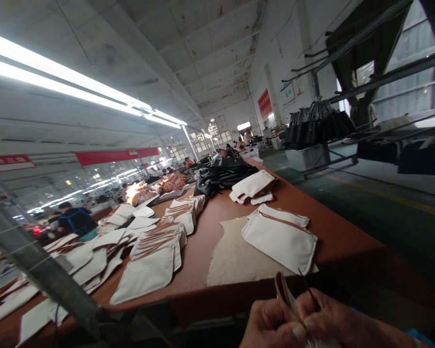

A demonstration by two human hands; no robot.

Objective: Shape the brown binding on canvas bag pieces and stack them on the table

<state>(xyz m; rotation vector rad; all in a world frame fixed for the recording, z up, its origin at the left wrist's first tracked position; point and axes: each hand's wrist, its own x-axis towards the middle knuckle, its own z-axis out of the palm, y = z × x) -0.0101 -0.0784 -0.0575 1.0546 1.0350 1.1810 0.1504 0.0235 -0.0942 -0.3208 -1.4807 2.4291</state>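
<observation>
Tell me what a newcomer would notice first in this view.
Probably the glaring strip lights, slanting across the upper left. Next, the fanned white pieces with brown edges, left of center on the brown table. At lower right, the left hand pinches a brown-and-white piece beside the right hand.

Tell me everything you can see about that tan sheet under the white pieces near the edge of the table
The sheet is thin, plain and pale tan, and looks like paper or card. It lies flat on the brown table, close to the near edge. Its left edge runs in an uneven curve. A stack of white pieces rests on its right part and hides much of it, though a small corner shows beyond them at the lower right. Its full outline can't be made out.
</observation>
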